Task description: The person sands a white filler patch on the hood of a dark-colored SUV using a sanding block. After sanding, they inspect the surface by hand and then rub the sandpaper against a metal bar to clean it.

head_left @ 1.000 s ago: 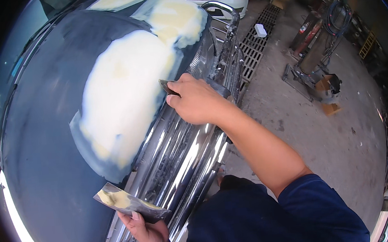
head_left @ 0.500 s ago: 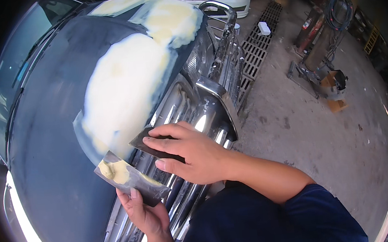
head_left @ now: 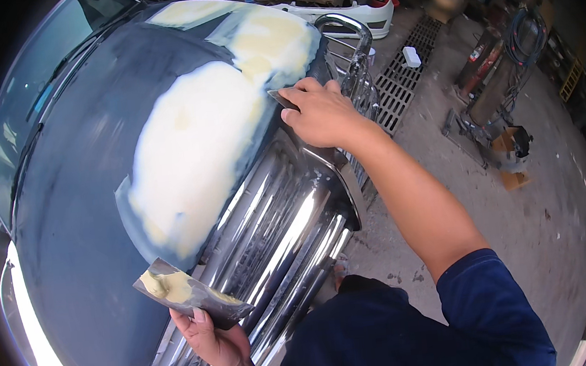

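Compared with half a second ago, the right hand (head_left: 322, 117) has shot up and away from the plate in the other hand, and it's now at the front edge of the hood (head_left: 66, 240), up near the bull bar (head_left: 352, 29). Left hand (head_left: 213, 339) has barely budged.

Only the head view here. Right fingers are bent and closed around a dark flat blade (head_left: 287, 99), with just its corner poking out past the fingertips. That corner sits by the lower right side of the yellowish patch (head_left: 265, 41); can't tell if it's actually touching. Palm faces down, forearm stretched up and to the left.

Left fingers are pinching a flat plate (head_left: 217, 314) by its lower edge, thumb on the near face, yellow putty (head_left: 165, 287) heaped toward its left end. It's tilted, just below the big white patch (head_left: 183, 144) and in front of the chrome grille (head_left: 267, 206).
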A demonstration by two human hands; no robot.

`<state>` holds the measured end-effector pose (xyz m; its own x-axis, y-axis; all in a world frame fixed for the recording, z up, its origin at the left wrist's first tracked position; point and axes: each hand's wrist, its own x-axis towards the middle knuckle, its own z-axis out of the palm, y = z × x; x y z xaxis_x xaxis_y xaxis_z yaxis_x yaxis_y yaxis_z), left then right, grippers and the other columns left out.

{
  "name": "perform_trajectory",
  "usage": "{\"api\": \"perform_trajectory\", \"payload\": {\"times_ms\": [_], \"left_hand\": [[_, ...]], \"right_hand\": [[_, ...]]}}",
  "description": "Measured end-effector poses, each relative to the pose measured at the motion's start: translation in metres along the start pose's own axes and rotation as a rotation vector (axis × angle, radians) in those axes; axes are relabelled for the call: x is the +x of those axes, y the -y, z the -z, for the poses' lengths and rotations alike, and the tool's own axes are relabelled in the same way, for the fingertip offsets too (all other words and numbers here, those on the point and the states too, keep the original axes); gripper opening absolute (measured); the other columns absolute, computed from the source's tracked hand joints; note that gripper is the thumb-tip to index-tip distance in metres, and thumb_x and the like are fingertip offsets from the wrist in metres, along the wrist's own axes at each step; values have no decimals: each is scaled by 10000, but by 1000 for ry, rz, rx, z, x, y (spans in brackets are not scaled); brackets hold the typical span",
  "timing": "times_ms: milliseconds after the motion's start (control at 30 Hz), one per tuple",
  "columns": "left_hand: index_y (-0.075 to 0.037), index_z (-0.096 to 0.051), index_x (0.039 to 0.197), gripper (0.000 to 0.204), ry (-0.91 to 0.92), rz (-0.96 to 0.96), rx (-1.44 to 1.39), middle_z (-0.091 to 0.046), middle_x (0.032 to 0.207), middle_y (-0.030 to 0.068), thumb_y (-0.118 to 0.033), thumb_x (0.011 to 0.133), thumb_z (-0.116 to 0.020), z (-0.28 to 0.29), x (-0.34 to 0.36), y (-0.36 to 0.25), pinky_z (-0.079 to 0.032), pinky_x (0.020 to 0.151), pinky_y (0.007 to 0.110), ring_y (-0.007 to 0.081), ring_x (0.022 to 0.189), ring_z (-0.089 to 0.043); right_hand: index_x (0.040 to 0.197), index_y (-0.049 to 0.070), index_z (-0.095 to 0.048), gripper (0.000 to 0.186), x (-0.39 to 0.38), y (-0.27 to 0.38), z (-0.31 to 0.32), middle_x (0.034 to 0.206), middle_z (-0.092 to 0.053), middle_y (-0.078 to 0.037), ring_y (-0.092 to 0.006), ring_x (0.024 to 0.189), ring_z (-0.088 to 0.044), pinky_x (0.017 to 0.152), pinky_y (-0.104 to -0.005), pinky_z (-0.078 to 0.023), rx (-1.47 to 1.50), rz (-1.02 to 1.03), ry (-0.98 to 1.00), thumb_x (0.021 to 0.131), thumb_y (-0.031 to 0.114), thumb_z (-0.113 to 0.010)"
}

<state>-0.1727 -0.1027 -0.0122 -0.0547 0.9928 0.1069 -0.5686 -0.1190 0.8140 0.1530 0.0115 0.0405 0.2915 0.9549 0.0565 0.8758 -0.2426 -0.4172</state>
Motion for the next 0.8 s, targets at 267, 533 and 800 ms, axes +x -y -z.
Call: {"api": "perform_trajectory", "payload": {"times_ms": [267,533,800], "left_hand": [[-5,-365,1354,542,-100,115,56,-520,1275,125,-87,884,-623,38,-29,26,-400,1027,374,232,1152,-528],[6,-377,1335,547,-42,130,40,-540,1241,124,-86,866,-643,47,-23,30,-421,1006,369,227,1127,-545],[14,-374,1339,568,-26,121,72,-537,1244,131,-102,860,-656,57,-23,29,-425,996,373,234,1120,-551]], "right_hand": [[1359,132,-505,465,0,44,-2,1374,-436,-124,-403,1217,-411,1027,-491,-367,-56,18,178,934,317,-474],[1336,163,-532,445,-34,29,-13,1352,-441,-99,-360,1227,-398,1024,-555,-333,54,119,188,917,312,-511],[1319,84,-540,465,9,30,-8,1337,-470,-130,-405,1184,-438,1024,-462,-368,-7,0,65,914,309,-510]]}}
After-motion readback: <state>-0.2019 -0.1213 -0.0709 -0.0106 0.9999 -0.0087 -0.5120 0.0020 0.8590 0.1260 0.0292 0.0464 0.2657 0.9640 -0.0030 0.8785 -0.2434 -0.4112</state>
